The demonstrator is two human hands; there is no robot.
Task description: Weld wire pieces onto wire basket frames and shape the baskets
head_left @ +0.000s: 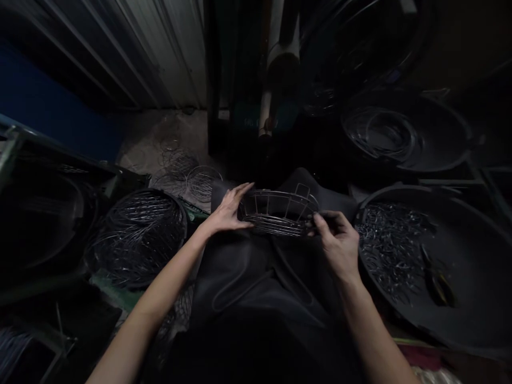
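Observation:
A round wire basket [280, 213] with a grid base and an upright wire loop on its far rim is held up over my lap, tilted on its side. At its left end my left hand [231, 210] grips it, thumb below and fingers above. My right hand [338, 232] pinches the basket's right end between thumb and bent fingers; whether a small part is also in that pinch is too dark to tell. Dark apron cloth [256, 272] covers my lap beneath.
On the right, a wide black basin [476, 256] holds many small metal pieces [392, 240] and pliers [438, 280]. Behind it another basin [444, 138] contains wire rings [384, 133]. To the left stands a tub of wire grids [140, 229]. A machine's pale shaft [266, 114] projects ahead.

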